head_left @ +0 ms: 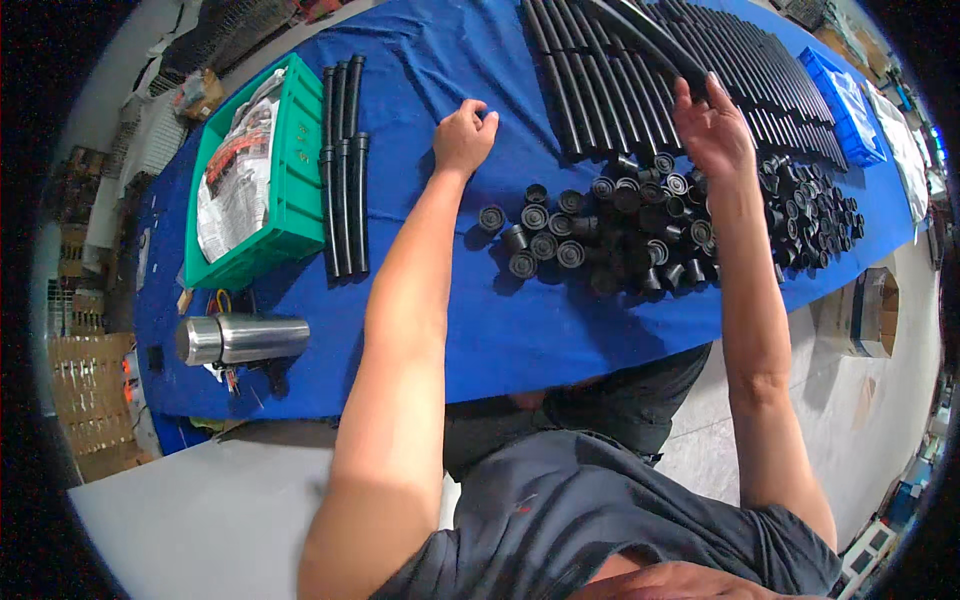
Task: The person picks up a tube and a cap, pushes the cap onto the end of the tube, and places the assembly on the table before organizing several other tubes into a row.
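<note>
My left hand (463, 138) hovers over the blue cloth with its fingers curled in and the thumb near the index finger. What it holds, if anything, is hidden. My right hand (716, 135) is palm up at the near ends of the laid-out tubes, its fingers around the end of a long black tube (645, 35). That tube slants away to the far left, across the others. Below and around my right wrist lies a heap of short black ribbed caps (570, 253), some standing, some on their sides. Rows of black tubes (590, 100) lie side by side beyond them.
A green crate (300, 175) with newspaper stands at the left, several black tubes (347, 200) beside it. A steel flask (250, 339) lies near the front left edge. At the far right is a blue crate (845, 110); a cardboard box (865, 312) stands on the floor.
</note>
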Motion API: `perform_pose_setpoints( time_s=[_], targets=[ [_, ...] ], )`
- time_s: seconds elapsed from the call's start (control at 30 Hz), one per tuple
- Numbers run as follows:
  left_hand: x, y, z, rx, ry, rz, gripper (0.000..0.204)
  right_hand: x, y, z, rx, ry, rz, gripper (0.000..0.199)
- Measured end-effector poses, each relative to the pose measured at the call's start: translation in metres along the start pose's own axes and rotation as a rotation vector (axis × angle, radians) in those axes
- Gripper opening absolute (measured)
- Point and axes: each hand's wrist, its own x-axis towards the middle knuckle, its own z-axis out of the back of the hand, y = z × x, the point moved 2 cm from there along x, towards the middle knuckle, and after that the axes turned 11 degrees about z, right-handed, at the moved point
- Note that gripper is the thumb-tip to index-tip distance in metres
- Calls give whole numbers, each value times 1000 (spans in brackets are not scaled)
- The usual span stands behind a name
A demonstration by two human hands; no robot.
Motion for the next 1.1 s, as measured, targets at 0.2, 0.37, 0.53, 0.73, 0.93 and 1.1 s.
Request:
perform_pose_setpoints(
  time_s=[0.2,0.37,0.53,0.73,0.93,1.1],
  targets=[
    [37,76,32,-145,301,167,39,-67,20,-64,-451,537,-140,19],
    [-28,-9,59,-622,615,286,44,-119,10,-69,-937,677,-346,18],
    [-151,-39,165,-693,330,70,51,-151,-83,-89,-1047,926,-577,25],
    [-259,-35,171,-19,108,35,89,-140,-192,-81,-1049,1069,-715,27],
    [-267,-8,151,26,89,113,73,-130,-247,-84,-1238,1161,-669,31],
    [-267,3,145,166,118,177,71,-133,-276,-85,-1367,1100,-609,34]
  ],
)
